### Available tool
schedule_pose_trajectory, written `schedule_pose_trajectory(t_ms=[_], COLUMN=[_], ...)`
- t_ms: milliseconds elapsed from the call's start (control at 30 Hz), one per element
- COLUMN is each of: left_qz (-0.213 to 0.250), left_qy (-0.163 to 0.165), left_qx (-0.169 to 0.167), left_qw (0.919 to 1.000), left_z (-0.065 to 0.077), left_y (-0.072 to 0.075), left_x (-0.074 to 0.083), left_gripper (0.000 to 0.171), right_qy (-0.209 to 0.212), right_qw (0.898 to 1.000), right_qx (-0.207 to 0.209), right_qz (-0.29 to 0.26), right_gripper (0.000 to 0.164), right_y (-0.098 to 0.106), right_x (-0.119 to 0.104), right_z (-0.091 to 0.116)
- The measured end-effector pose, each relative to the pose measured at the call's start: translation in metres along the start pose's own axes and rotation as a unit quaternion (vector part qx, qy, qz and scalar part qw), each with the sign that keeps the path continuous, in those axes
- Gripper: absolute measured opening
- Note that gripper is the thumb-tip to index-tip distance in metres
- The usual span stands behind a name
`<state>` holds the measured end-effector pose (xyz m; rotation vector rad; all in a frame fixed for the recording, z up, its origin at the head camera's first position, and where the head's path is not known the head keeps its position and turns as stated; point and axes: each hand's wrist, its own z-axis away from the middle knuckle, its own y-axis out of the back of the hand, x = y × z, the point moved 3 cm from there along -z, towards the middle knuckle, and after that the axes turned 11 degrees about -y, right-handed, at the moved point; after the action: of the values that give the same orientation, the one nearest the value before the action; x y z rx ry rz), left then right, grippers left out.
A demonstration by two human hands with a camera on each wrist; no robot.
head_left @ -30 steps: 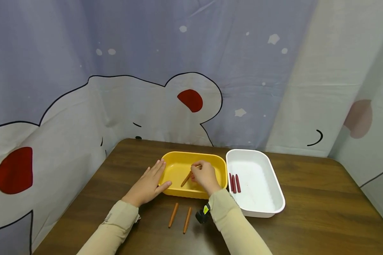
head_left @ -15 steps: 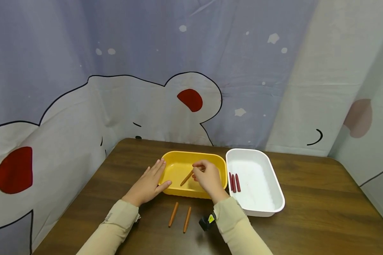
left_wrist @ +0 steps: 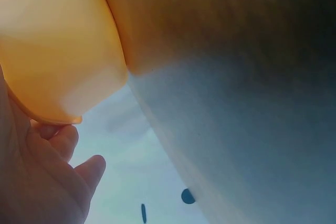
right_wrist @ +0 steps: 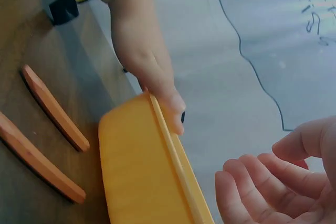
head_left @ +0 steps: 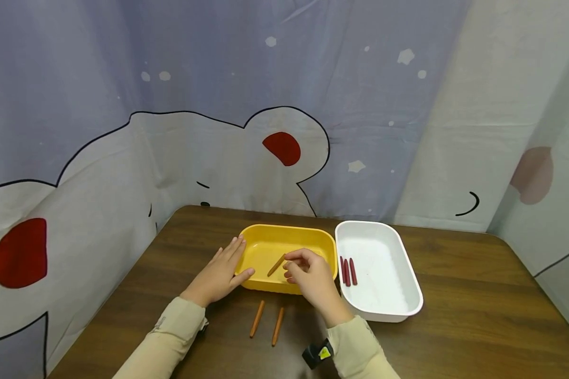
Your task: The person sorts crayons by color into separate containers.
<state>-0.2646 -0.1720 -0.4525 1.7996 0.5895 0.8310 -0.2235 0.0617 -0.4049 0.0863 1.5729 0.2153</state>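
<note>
My left hand [head_left: 216, 275] lies with straight fingers along the left end of the yellow tray [head_left: 289, 229], thumb at its front rim. In the left wrist view, fingers touch the tray's rim. Inside the tray, an orange-brown crayon [head_left: 276, 265] lies slanted. My right hand [head_left: 315, 276] is over the tray's front right part, fingers loosely bent, its fingertips close to the crayon's upper end. Nothing held shows clearly between the fingers of this hand [right_wrist: 278, 187] in the right wrist view. Two more orange crayons [head_left: 257, 319] lie on the table before the tray.
A white tray [head_left: 384, 310] stands against the yellow one's right side, with three dark red crayons [head_left: 347, 272] by its left wall. Both trays are on a brown wooden table [head_left: 474, 295]. A patterned curtain [head_left: 360, 105] hangs behind. A black wrist camera [head_left: 317, 353] sits under the right sleeve.
My right hand has drawn back toward the front right, away from the crayon in the yellow tray, which stays where it lay. My left hand has not moved.
</note>
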Motion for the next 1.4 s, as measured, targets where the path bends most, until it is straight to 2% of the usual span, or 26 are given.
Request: schedule_pose_trajectory(t_ms=[267, 400, 567, 867, 1133, 1400], left_qz=[0.002, 0.001, 0.000, 0.004, 0.003, 0.004], left_qy=[0.001, 0.000, -0.002, -0.001, -0.003, -0.004], left_qx=[0.002, 0.002, 0.003, 0.003, 0.001, 0.002], left_qw=[1.0000, 1.0000, 1.0000, 1.0000, 1.0000, 1.0000], left_z=[0.000, 0.000, 0.001, 0.001, 0.001, 0.000], left_y=[0.001, 0.001, 0.000, 0.000, 0.000, 0.001], left_x=[0.001, 0.000, 0.000, -0.001, 0.000, 0.001], left_gripper=[0.082, 0.082, 0.081, 0.082, 0.081, 0.081], right_qy=[0.006, 0.021, 0.030, 0.004, -0.020, -0.029], right_qw=[0.997, 0.992, 0.985, 0.972, 0.964, 0.955], right_qx=[-0.005, -0.016, -0.038, -0.064, -0.060, -0.037], right_qz=[0.075, 0.127, 0.168, 0.227, 0.256, 0.293], right_gripper=[0.012, 0.011, 0.008, 0.007, 0.012, 0.033], right_y=[-0.002, -0.003, -0.006, -0.012, -0.019, -0.027], right_x=[0.002, 0.005, 0.010, 0.024, 0.036, 0.045], right_z=[0.018, 0.026, 0.034, 0.041, 0.039, 0.033])
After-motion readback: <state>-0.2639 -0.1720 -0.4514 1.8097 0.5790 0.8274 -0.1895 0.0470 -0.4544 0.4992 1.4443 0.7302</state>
